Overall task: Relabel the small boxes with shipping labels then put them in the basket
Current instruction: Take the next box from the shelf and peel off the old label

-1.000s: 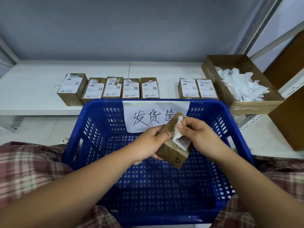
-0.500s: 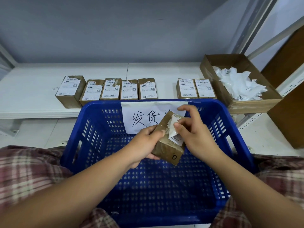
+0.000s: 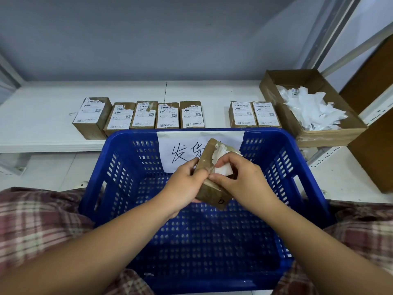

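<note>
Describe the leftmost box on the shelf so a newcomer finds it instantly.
Look at the white shelf behind the blue basket, where seven labelled small boxes lie in a row. It is the far-left box. Only it sits turned askew; the rest lie square.

left hand [image 3: 187, 185] grips small box [image 3: 209, 194] from left | right hand [image 3: 241, 179] pinches label [image 3: 223, 170]
</note>
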`<state>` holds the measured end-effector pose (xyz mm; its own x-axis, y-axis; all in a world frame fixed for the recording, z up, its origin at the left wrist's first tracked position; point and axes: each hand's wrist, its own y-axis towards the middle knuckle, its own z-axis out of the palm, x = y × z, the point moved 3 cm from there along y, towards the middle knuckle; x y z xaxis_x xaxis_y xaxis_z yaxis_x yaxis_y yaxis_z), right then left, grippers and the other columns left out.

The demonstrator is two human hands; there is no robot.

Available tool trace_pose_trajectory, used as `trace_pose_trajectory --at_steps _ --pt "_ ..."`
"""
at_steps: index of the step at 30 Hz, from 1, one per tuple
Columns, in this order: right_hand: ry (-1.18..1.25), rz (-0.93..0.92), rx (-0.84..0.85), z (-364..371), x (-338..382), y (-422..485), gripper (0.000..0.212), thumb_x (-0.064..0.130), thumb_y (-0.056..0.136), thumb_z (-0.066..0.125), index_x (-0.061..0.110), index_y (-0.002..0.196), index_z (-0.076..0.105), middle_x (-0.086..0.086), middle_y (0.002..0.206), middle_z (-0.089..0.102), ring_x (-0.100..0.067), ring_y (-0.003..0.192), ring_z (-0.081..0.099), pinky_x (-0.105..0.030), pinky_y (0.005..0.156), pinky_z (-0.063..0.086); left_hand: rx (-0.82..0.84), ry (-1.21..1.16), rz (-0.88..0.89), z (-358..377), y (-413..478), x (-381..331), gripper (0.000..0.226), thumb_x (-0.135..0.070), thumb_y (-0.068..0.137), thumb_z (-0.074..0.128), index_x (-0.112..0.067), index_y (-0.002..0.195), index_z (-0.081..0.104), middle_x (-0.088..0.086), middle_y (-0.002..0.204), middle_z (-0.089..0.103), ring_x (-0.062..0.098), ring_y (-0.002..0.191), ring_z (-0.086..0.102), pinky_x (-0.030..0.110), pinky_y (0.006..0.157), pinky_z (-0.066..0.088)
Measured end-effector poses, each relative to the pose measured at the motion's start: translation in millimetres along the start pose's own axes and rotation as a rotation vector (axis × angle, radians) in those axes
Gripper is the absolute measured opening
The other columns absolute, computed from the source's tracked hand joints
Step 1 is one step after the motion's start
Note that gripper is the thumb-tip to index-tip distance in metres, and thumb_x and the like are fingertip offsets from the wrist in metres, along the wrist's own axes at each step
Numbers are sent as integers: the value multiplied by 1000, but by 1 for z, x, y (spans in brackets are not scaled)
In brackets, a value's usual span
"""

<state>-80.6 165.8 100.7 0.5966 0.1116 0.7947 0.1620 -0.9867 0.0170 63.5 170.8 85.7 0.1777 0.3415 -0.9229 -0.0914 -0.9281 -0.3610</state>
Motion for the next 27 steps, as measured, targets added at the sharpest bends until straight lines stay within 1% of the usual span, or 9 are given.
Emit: trace_pose_trajectory --at_steps 2,5,8,11,14,17,20,24,27 --pt "37 40 35 -2 0 2 20 30 81 76 25 92 61 7 84 65 -14 71 62 -26 63 52 5 7 5 0 0 0 20 -23 96 48 -37 103 61 6 99 69 22 89 69 45 75 59" --pt "93 69 75 -3 -2 5 16 25 84 75 26 90 60 -2 88 68 -17 68 63 -28 64 55 18 21 16 1 0 0 21 -23 96 48 -34 110 60 3 98 69 21 88 70 43 76 59" --pt "144 103 131 -6 -6 8 16 20 85 73 26 88 59 -16 96 68 -33 77 66 -45 70 57 43 34 27 2 0 -1 25 -22 97 48 -30 118 58 4 99 68 23 91 69 44 76 59" --pt "170 91 174 -12 -4 10 15 17 87 72 26 88 59 -16 96 67 -36 82 65 -48 74 57 72 35 21 3 2 -2 27 -22 97 49 -27 122 57 5 102 67 23 93 68 44 76 59" --pt "129 50 216 -14 -1 9 16 17 91 67 26 94 54 -12 96 66 -34 80 65 -49 75 55 82 56 17 2 4 -2 25 -21 97 48 -25 120 58 10 103 68 24 92 68 41 72 60" --pt "119 38 285 -14 0 8 21 15 94 62 24 102 46 -19 102 65 -37 80 66 -50 75 55 100 71 13 1 5 0 23 -20 97 48 -23 118 58 10 102 68 25 92 68 41 71 60" --pt "102 9 319 -19 2 9 18 14 95 60 20 102 45 -12 105 63 -28 76 65 -41 75 55 120 62 8 1 4 0 22 -20 98 47 -25 114 60 8 100 69 24 92 68 39 71 60" --pt "91 7 338 -24 4 9 18 16 96 58 23 92 41 -16 96 65 -45 80 58 -53 74 51 132 51 22 2 3 -4 19 -21 98 47 -31 108 60 8 102 69 25 92 68 36 69 60" --pt "53 9 333 -27 4 9 23 15 97 55 21 87 36 -8 82 57 -23 65 46 -38 60 44 137 53 25 2 2 -5 19 -22 99 47 -35 105 58 7 105 69 25 93 68 36 69 60"
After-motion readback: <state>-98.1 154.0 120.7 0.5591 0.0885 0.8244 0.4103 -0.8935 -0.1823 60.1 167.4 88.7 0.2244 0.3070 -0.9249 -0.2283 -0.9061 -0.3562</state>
